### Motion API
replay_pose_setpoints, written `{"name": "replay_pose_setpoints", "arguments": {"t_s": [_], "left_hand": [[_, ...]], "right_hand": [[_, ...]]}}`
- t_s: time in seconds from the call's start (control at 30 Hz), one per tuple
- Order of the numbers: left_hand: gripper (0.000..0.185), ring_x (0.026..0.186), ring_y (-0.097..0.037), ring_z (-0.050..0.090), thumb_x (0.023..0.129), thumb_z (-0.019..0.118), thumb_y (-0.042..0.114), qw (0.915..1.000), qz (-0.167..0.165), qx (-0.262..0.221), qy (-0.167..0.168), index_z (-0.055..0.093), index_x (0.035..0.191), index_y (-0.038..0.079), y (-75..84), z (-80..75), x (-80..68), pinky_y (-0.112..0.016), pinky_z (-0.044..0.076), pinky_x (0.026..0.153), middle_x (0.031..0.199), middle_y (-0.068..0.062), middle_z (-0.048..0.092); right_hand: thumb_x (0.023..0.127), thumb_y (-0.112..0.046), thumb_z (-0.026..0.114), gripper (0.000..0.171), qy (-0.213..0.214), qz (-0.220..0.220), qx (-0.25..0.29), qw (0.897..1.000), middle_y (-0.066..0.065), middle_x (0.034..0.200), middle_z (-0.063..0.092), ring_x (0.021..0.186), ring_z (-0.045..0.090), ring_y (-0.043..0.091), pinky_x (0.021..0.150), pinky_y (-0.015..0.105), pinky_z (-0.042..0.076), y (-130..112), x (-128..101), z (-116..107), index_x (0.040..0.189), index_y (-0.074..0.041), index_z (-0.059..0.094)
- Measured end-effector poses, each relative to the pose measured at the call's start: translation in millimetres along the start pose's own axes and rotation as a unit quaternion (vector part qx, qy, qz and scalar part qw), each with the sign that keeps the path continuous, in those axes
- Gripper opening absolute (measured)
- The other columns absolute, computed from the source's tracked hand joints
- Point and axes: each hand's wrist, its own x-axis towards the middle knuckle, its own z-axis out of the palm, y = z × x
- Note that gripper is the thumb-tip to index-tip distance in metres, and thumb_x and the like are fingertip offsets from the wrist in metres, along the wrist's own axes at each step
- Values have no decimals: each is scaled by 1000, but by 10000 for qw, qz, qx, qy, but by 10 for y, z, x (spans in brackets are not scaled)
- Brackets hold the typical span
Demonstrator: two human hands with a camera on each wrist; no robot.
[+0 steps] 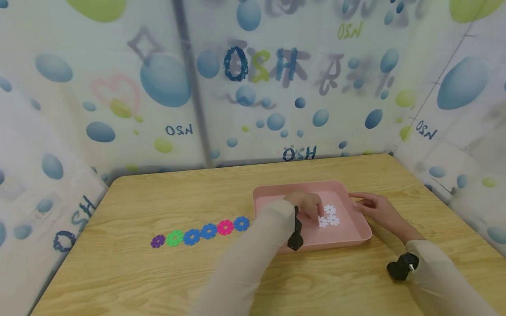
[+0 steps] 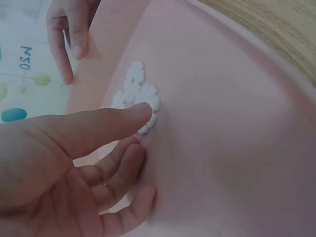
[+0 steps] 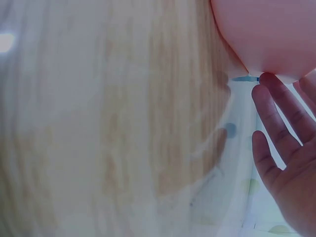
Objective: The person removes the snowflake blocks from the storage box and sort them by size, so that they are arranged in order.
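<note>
A pink tray [image 1: 349, 230] stands on the table, with white flower-shaped discs [image 1: 334, 220] grouped on its floor. My left hand [image 1: 306, 205] reaches down into the tray, fingertips right beside the discs. In the left wrist view, the thumb [image 2: 123, 121] overlaps the white discs and the other fingers bend loosely below it; nothing shows held between them. At the tray's right side is my right hand [image 1: 379, 213], its fingers stretched toward the rim. Seen from the right wrist, the fingertips [image 3: 269, 81] meet the tray's outer wall [image 3: 271, 34].
Left of the tray, a row of notched discs lies on the wooden table [image 1: 118, 272]: a purple one [image 1: 157, 241], a green one [image 1: 175, 238], a pink one [image 1: 225, 227] and several blue ones [image 1: 192, 236]. A patterned curtain [image 1: 253, 114] hangs behind the table.
</note>
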Motion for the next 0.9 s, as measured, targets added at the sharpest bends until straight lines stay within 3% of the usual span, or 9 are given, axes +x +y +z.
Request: {"name": "replay_pose_setpoints", "arguments": {"t_s": [0.3, 0.67, 0.9], "left_hand": [[21, 82, -12, 44, 79, 75, 22, 9995, -205, 40, 227, 59, 91, 15, 37, 86, -4, -24, 36, 69, 87, 3, 51], [25, 81, -13, 46, 79, 75, 21, 9938, -342, 1006, 335, 54, 90, 12, 114, 144, 51, -22, 37, 68, 87, 1, 49], [18, 81, -13, 47, 82, 70, 12, 9970, -165, 684, 320, 60, 97, 12, 92, 110, 14, -23, 37, 67, 91, 1, 51]], "right_hand": [[96, -23, 53, 45, 29, 46, -77, 10000, 26, 117, 58, 90, 57, -6, 73, 21, 49, -4, 10, 2, 133, 1, 48], [95, -25, 53, 45, 38, 185, -142, 9997, 25, 116, 58, 90, 57, -4, 73, 20, 48, -27, 3, 21, 133, 0, 48], [95, -26, 53, 46, 28, 255, -187, 9995, 25, 117, 58, 91, 58, -2, 73, 20, 48, -46, 3, 10, 133, 0, 48]]}}
